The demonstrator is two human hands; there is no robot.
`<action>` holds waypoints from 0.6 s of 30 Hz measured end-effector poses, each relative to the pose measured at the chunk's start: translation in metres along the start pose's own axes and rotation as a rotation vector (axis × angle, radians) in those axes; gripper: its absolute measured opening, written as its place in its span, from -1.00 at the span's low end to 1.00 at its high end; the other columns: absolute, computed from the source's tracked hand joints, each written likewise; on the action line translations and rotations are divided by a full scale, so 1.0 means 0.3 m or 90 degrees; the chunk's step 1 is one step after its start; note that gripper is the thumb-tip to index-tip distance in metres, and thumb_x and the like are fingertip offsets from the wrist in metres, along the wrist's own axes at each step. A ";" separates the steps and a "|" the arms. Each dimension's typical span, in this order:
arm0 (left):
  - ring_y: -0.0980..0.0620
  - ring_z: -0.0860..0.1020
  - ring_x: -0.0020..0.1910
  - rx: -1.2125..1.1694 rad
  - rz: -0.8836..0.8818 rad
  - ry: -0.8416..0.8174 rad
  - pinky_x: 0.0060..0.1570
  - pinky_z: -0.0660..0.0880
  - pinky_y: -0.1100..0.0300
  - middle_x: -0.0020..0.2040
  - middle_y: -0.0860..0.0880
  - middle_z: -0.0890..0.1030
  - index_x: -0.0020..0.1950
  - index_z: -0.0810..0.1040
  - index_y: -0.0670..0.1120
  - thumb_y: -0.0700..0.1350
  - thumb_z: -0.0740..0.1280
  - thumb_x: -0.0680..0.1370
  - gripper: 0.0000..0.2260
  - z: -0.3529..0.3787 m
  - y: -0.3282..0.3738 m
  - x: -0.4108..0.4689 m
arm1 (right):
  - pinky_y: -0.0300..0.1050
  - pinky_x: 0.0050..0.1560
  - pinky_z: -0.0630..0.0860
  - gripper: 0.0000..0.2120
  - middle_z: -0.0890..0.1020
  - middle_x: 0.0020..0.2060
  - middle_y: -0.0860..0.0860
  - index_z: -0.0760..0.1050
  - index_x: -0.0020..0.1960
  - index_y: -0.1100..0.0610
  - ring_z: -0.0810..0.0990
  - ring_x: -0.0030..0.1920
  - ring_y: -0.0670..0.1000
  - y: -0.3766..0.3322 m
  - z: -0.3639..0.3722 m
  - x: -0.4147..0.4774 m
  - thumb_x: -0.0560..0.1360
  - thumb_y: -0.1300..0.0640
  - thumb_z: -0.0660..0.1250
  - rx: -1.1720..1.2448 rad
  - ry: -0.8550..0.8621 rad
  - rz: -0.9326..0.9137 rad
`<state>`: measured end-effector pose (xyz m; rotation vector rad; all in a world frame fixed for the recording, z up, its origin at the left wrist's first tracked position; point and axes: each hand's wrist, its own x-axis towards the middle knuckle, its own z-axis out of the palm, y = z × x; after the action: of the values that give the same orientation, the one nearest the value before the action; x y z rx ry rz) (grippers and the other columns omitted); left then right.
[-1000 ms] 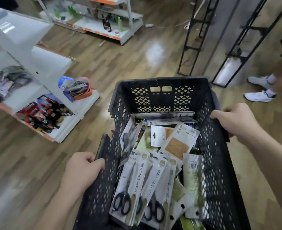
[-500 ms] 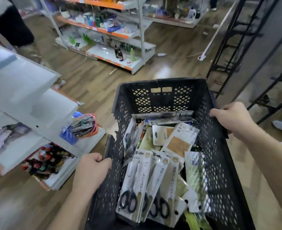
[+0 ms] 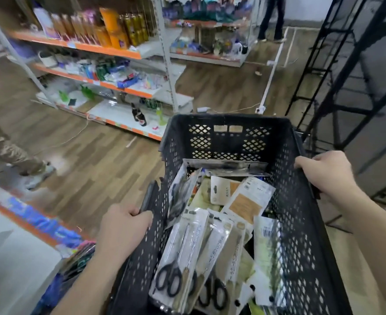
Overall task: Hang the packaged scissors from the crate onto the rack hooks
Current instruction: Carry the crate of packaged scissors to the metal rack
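Two hands carry the black crate (image 3: 230,142), left hand (image 3: 121,228) and right hand (image 3: 326,173) each gripping a side rim to keep the packaged scissors (image 3: 183,253) level.

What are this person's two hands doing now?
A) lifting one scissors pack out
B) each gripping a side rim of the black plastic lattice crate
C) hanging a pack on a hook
B: the left hand and right hand each grip a rim of the black plastic lattice crate; the packaged scissors lie inside.
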<state>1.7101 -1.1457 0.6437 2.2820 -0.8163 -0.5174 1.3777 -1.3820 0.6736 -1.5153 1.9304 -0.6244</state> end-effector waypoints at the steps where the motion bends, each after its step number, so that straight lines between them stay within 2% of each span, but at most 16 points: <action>1: -0.02 0.20 -0.40 0.003 -0.002 -0.007 -0.34 0.17 0.11 -0.47 -0.03 0.24 -0.41 0.28 -0.17 -0.07 0.40 0.26 -0.69 0.032 0.046 0.095 | -0.08 -0.37 0.39 -0.59 0.43 -0.50 0.13 0.45 -0.38 0.34 0.40 -0.45 0.13 -0.034 0.029 0.096 0.40 0.03 0.44 -0.006 -0.003 -0.002; 4: -0.01 0.19 -0.42 0.014 -0.009 -0.013 -0.33 0.14 0.12 -0.48 -0.03 0.24 -0.41 0.30 -0.15 -0.18 0.43 0.34 -0.69 0.149 0.181 0.377 | -0.10 -0.39 0.35 -0.67 0.40 -0.51 0.10 0.44 -0.38 0.22 0.36 -0.47 0.10 -0.134 0.127 0.391 0.42 0.04 0.44 -0.005 -0.032 0.002; 8: -0.03 0.21 -0.43 0.001 -0.040 -0.018 -0.32 0.15 0.11 -0.51 -0.03 0.23 -0.41 0.31 -0.11 -0.22 0.43 0.38 -0.69 0.299 0.376 0.742 | -0.09 -0.38 0.36 -0.61 0.44 -0.49 0.12 0.51 -0.34 0.38 0.42 -0.43 0.13 -0.291 0.235 0.803 0.45 0.06 0.43 -0.030 -0.042 0.002; 10: -0.05 0.23 -0.45 -0.004 -0.051 -0.020 -0.32 0.18 0.11 -0.54 -0.01 0.26 -0.43 0.31 -0.14 -0.23 0.42 0.38 -0.69 0.347 0.485 0.912 | -0.09 -0.38 0.33 -0.60 0.44 -0.49 0.13 0.44 -0.39 0.31 0.42 -0.43 0.13 -0.394 0.258 0.984 0.47 0.06 0.42 -0.045 -0.039 -0.011; 13: -0.03 0.18 -0.47 -0.008 -0.042 -0.021 -0.32 0.15 0.11 -0.54 0.02 0.22 -0.43 0.25 -0.08 -0.23 0.41 0.39 -0.65 0.396 0.668 1.135 | -0.09 -0.39 0.30 -0.61 0.40 -0.50 0.11 0.37 -0.40 0.21 0.38 -0.45 0.11 -0.548 0.265 1.233 0.48 0.06 0.42 -0.047 -0.041 -0.010; 18: -0.01 0.15 -0.46 -0.066 -0.011 -0.075 -0.37 0.10 0.15 -0.52 0.01 0.20 -0.45 0.25 -0.05 -0.13 0.40 0.32 -0.68 0.501 0.924 1.549 | -0.09 -0.39 0.26 -0.60 0.34 -0.52 0.08 0.32 -0.40 0.19 0.33 -0.47 0.08 -0.716 0.329 1.630 0.45 0.08 0.44 -0.010 -0.012 0.015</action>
<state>1.8517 -1.6886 0.6628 2.1813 -0.8072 -0.6923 1.5128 -1.9079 0.6687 -1.4996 1.9402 -0.5838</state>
